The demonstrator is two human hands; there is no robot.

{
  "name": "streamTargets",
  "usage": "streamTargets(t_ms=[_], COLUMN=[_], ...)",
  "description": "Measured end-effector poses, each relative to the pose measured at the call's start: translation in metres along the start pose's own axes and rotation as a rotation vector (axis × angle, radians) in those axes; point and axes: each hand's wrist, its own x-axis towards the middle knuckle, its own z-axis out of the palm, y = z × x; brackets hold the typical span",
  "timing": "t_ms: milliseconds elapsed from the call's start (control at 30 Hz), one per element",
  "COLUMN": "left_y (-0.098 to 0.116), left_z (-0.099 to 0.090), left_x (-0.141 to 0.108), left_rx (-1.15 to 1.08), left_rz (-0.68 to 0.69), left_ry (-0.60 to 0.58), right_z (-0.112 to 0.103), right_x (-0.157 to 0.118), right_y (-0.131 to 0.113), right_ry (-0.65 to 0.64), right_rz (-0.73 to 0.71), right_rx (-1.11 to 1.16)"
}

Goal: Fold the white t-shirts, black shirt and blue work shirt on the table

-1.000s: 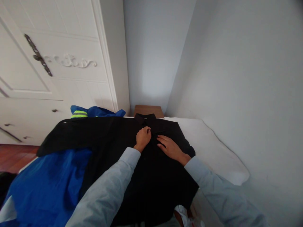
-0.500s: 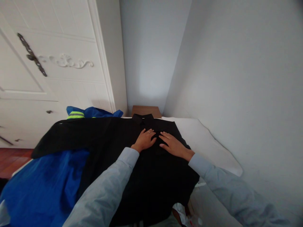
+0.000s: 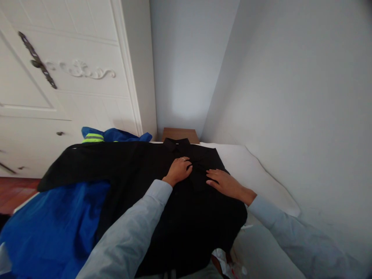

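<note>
A black collared shirt (image 3: pixel 174 217) is spread front up, its collar (image 3: pixel 176 144) at the far end. One of its sleeves stretches out to the left. My left hand (image 3: pixel 178 169) rests on the upper chest just below the collar, fingers slightly bent and a ring on one of them. To its right, my right hand (image 3: pixel 225 183) lies palm down on the shirt's chest with its fingers stretched out. Between the two hands the black cloth shows small folds. What is under my palms is hidden.
Blue cloth (image 3: pixel 58 224) lies under the sleeve, and a blue garment with a yellow-green reflective band (image 3: pixel 93 138) sits behind it. A white pillow-like pad (image 3: pixel 255 174) is against the wall. A white wardrobe (image 3: pixel 87 58) stands left, a brown wooden piece (image 3: pixel 181 134) at the back.
My right hand has slid right and slightly toward me, away from my left hand. My left hand stays almost in place, its fingers a little more bent. Small folds now show in the chest cloth.
</note>
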Motion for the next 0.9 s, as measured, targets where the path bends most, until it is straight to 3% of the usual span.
streamTargets(t_ms=[233, 500, 633, 900], left_y=[0.001, -0.001, -0.001, -0.012], left_z=[-0.002, -0.002, -0.002, 0.005], left_x=[0.000, -0.001, -0.002, 0.003], left_rx=[-0.037, -0.081, -0.178, -0.431], left_rz=[-0.118, -0.187, -0.230, -0.235], left_ry=[0.110, 0.166, 0.194, 0.201], right_z=[-0.015, -0.013, -0.012, -0.004], right_x=[0.047, 0.113, 0.122, 0.120], right_y=[0.003, -0.003, -0.004, 0.003], right_ry=[0.148, -0.051, -0.105, -0.075], right_rz=[0.048, -0.061, -0.076, -0.072], right_rx=[0.093, -0.127, -0.112, -0.022])
